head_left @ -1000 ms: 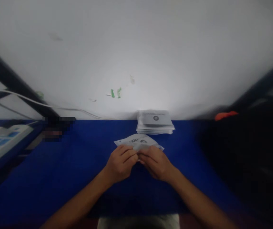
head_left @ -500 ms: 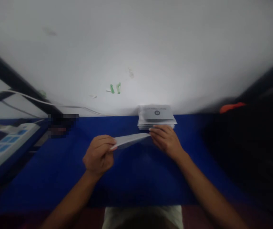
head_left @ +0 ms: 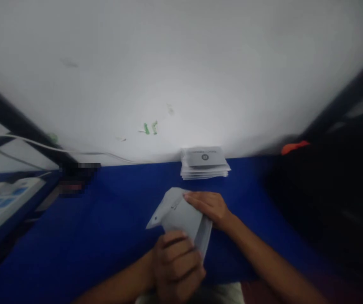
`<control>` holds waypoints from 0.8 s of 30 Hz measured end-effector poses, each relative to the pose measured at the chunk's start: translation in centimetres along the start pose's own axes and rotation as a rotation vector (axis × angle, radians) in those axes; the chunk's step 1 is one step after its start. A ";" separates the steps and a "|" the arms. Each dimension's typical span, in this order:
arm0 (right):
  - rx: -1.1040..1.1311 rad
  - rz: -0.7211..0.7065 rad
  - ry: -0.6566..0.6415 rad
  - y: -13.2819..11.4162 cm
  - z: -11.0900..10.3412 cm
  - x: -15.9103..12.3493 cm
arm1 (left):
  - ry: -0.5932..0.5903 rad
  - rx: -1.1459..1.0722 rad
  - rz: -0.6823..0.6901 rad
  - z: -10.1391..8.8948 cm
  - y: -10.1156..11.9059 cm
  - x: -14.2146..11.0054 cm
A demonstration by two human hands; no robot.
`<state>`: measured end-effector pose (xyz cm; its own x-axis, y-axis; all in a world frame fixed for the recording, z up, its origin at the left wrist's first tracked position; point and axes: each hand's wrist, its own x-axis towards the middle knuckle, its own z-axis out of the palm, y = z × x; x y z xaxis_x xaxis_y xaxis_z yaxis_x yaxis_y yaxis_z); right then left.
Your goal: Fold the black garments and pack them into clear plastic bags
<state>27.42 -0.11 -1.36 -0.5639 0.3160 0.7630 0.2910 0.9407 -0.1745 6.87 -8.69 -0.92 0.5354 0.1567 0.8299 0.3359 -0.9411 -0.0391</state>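
Between my hands is a white paper envelope [head_left: 183, 215], tilted, with a flap spread out at its left and some dark print on its face. My left hand [head_left: 179, 264] is closed round its near end, fingers curled. At the far right edge my right hand [head_left: 211, 207] grips it, with the fingertips lying on its upper face and the thumb hidden. Beyond them, against the wall, lies a stack of similar white envelopes [head_left: 205, 164]; the top one bears a line of print and a dark round emblem.
A blue table top [head_left: 121, 211] meets a white wall [head_left: 232, 84]. To the left lies a power strip [head_left: 4, 204] with blue sockets, and a white cable [head_left: 73, 150] runs along the wall. A dark bulky shape [head_left: 336, 202] with an orange patch [head_left: 295, 147] fills the right side.
The envelope has come nearer to me and turned, so its face and flap now show. My left hand moved right and toward me; my right hand moved slightly nearer, away from the stack.
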 end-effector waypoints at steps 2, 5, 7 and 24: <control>-0.115 0.060 0.152 0.5 -0.9 0.3 | 0.031 -0.011 -0.052 0.7 0.4 0.0; -0.345 0.169 0.241 2.6 -2.3 1.7 | 0.030 -0.051 -0.126 1.5 -0.7 0.4; -0.485 0.238 0.142 4.8 -2.9 2.9 | -0.004 -0.095 -0.190 1.9 -1.8 0.7; -0.641 0.614 -0.636 11.3 2.0 2.8 | -0.429 -0.365 -0.603 5.2 -4.9 -1.2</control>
<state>27.62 11.63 -2.47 -0.4279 0.8890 0.1630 0.9038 0.4199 0.0824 8.62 -2.69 -4.57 0.6183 0.6972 0.3627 0.4270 -0.6855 0.5897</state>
